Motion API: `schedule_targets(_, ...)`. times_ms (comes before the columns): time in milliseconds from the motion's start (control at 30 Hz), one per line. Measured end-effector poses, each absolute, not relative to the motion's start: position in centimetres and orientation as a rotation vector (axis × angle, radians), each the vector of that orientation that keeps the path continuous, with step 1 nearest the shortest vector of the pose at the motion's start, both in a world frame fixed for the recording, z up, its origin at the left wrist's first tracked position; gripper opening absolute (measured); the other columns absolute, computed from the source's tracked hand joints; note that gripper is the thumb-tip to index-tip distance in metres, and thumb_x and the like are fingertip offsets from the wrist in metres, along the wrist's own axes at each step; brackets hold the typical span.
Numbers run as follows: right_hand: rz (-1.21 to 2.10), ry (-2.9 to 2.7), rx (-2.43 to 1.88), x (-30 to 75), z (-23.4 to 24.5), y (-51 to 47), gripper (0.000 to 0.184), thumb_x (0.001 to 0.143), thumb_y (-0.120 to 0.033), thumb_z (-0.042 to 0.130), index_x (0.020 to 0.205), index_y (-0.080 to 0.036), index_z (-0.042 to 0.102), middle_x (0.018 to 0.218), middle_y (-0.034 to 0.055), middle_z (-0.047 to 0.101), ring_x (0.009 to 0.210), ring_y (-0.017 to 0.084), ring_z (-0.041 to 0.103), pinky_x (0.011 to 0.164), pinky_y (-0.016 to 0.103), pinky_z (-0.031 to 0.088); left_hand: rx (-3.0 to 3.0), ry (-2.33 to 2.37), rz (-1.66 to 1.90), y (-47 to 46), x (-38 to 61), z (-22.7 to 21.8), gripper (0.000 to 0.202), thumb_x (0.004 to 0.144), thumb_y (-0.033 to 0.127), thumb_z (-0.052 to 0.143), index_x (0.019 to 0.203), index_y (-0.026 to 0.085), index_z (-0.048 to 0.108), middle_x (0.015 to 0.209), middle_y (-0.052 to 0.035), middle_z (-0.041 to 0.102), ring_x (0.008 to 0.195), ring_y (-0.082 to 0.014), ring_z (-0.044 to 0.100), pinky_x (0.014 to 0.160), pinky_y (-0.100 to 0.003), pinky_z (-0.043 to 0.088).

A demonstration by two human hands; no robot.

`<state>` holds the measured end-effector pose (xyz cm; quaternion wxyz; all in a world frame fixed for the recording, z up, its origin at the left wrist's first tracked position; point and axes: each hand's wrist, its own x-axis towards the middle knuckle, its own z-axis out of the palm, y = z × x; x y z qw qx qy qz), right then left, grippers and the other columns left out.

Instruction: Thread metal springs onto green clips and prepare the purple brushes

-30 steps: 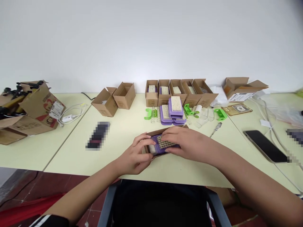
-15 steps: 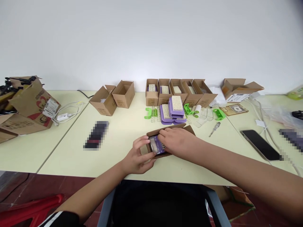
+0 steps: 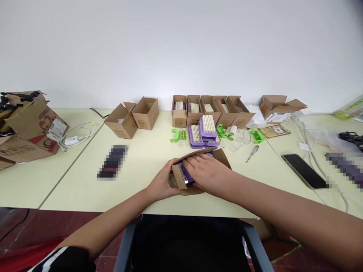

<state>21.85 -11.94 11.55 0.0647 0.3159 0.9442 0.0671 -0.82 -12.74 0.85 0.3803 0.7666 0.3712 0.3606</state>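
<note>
A small open cardboard box [image 3: 178,177] stands tilted near the table's front edge. My left hand [image 3: 161,185] is closed round its left end, the thumb low on the near side and the fingers partly behind the box. Over the box's opening lies my right hand [image 3: 206,170], its fingers bent down inside, on a purple plastic block [image 3: 187,175]. They hide most of the block and their own tips. Just behind the box sits a stack of purple blocks with cream bristle-like pegs [image 3: 208,124].
Behind the stack stands a row of open boxes [image 3: 179,121]; two more boxes [image 3: 146,113] are further left. Springs [image 3: 180,138], green brackets [image 3: 257,136], clear plastic cases [image 3: 241,138] and a screwdriver [image 3: 252,153] lie about. A phone [image 3: 304,171] is at right.
My left hand has shifted from the clear piece at the box's end to gripping the box. The box is tipped so its left end wall shows; my right hand remains in it.
</note>
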Motion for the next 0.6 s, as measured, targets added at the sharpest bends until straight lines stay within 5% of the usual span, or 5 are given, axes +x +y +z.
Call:
schedule_targets(333, -0.059, 2.953, 0.867, 22.0, 13.1, -10.5, 0.046, 0.088, -0.037, 0.072, 0.123, -0.008, 0.066, 0.110, 0.0174, 0.075, 0.099, 0.031, 0.072, 0.090, 0.043, 0.053, 1.796, 0.949, 0.900, -13.5, -0.9, 1.4, 0.109, 0.065, 0.036, 0.098, 0.156, 0.028, 0.039, 0.149, -0.0138, 0.056, 0.132, -0.0367, 0.062, 0.111, -0.054, 0.055)
schedule_targets(600, -0.378, 3.366, 1.106, 27.0, 18.3, -15.3, 0.069, 0.084, -0.046, 0.081, 0.144, -0.022, 0.057, 0.126, 0.0123, 0.073, 0.110, 0.031, 0.073, 0.090, 0.044, 0.060, 1.715, 0.934, 1.064, -16.0, -1.5, 0.7, 0.107, 0.058, 0.036, 0.101, 0.150, 0.037, 0.045, 0.147, -0.0112, 0.056, 0.130, -0.0391, 0.062, 0.107, -0.059, 0.057)
